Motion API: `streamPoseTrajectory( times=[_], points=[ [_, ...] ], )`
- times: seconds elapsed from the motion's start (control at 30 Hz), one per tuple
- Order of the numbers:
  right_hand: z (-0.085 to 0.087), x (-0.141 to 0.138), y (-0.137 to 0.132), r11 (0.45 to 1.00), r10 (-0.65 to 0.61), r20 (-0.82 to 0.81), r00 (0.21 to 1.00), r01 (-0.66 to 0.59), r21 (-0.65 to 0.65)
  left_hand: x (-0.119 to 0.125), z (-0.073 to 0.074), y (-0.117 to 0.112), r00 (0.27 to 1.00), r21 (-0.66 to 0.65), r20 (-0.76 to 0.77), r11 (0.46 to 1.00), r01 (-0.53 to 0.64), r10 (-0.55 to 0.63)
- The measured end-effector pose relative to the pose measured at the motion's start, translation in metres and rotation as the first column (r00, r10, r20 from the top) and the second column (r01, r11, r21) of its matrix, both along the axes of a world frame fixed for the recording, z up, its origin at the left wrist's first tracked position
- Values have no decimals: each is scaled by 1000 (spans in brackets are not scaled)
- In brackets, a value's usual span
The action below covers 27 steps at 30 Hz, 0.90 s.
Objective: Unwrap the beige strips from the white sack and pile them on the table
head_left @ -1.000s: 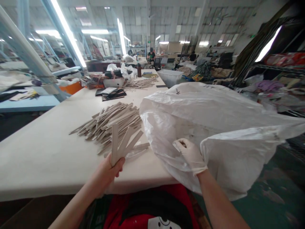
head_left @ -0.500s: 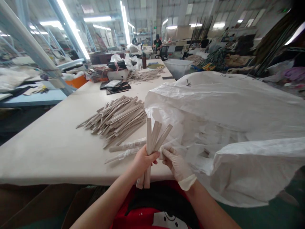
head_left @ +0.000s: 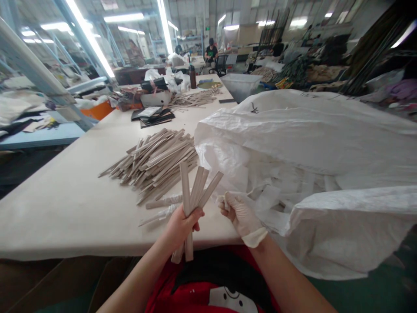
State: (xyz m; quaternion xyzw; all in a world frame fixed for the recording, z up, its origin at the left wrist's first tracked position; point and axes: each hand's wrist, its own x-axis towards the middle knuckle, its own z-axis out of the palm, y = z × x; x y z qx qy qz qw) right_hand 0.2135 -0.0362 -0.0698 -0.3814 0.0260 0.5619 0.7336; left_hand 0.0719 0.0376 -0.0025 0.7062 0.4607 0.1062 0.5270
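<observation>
A pale, smooth worktop (head_left: 71, 187) runs lengthwise away from the wearer, through a large workshop lit by tube lights (head_left: 124, 18), with a person (head_left: 211, 52) seated beyond its far end near an office chair (head_left: 220, 65). Towards that end stand a dark bottle (head_left: 192, 77) and, nearer, flat black pieces (head_left: 158, 118); a translucent bin (head_left: 241, 84) sits by the far right edge. Mid-surface lies a loose pile of flat greyish strips (head_left: 159, 158), with two film-wrapped bundles (head_left: 166, 201) just on its near side. The left hand (head_left: 182, 224), bare, has its grip closed around a fan of strips (head_left: 197, 187), upper ends spread, lower ends reaching past the near edge in front of the red clothing (head_left: 192, 295). The right hand (head_left: 243, 217), gloved, is just apart from it, fingers curled and tips drawn together; I cannot tell whether anything is pinched there. A big white bag (head_left: 293, 130) gapes beside that hand, pale film pieces (head_left: 302, 180) inside, its bulk hanging over the right edge above green floor (head_left: 345, 295). Plain surface shows from the pile to the left edge and between the hands; rightward, the bag bounds the space.
</observation>
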Motion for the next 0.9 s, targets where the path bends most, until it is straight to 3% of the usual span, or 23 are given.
streamPoseTrajectory(
  times=[0.1, 0.23, 0.53, 0.77, 0.9],
  points=[
    [-3, 4, 4, 1000, -26, -153, 988, 24, -14, -21, 7, -5, 999, -65, -28, 998, 21, -22],
    [-3, 3, 8, 996, -55, -273, 960, 71, 48, -43, 11, -11, 989, -180, -28, 974, 137, -145],
    [-3, 1, -1, 995, -39, -4, 999, 40, 90, -52, 9, -9, 980, -269, -80, 951, 154, -181],
    [4, 2, 3, 995, -64, -16, 998, 65, 76, -53, 14, -11, 974, -306, -93, 937, 170, -207],
    [-1, 4, 3, 996, -34, -64, 997, 39, 78, -49, 16, -8, 975, -298, -97, 941, 162, -199]
  ],
)
